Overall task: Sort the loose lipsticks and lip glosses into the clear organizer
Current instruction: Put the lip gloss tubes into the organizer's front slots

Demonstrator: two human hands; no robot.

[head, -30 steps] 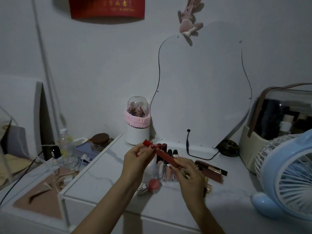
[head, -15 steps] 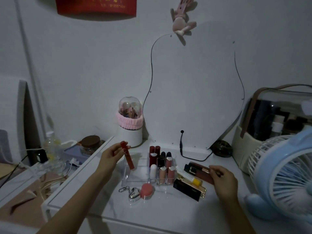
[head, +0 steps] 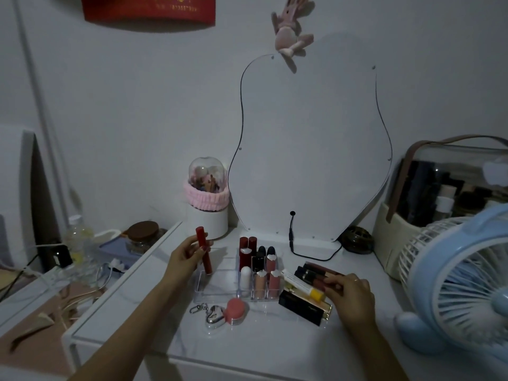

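Clear organizer (head: 217, 291): right cells filled, left section unfilled. Red lip gloss tube (head: 204, 250) is gripped upright by left hand (head: 183, 259) above it; right hand (head: 350, 294) pinches a dark loose gloss (head: 316, 274) near the table's right edge.

Both hands (head: 183, 258) (head: 350, 294) extended, fingers curled, pinching.

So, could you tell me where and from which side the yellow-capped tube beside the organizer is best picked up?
Pinch the yellow-capped tube across its white middle, coming from above. It lies flat and slanted on the black box, so its sides are free there. The right hand is already beside its cap end, touching the darker glosses.
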